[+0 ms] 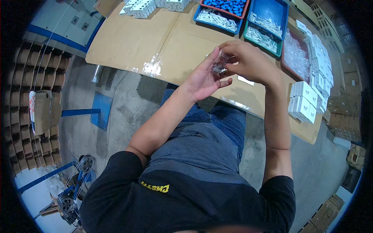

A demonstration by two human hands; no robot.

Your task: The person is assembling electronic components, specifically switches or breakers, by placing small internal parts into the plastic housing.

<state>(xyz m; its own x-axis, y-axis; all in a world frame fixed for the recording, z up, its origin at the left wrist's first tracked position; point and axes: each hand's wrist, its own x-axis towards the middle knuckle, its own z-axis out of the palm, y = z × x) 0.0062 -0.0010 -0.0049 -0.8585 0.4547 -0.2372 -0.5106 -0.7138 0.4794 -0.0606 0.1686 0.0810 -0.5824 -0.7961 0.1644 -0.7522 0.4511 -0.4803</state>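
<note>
Above the table's near edge, both hands meet around a small clear plastic piece (220, 65) whose exact kind I cannot make out. My left hand (203, 80) holds it from the left, palm turned up, with the thumb along its side. From the right, my right hand (250, 61) grips it with thumb and fingers, partly covering it. A flat white piece (245, 80) lies on the table below my right hand. To the right of that hand stands a red-brown tray (286, 66) with clear plastic pieces in it.
Blue and green trays (278, 49) of white slim parts and a red tray (246, 11) of blue parts stand at the back. Small white boxes (305, 101) are stacked along the right edge, more white boxes (142, 8) at the far left. Cardboard covers the table (128, 42).
</note>
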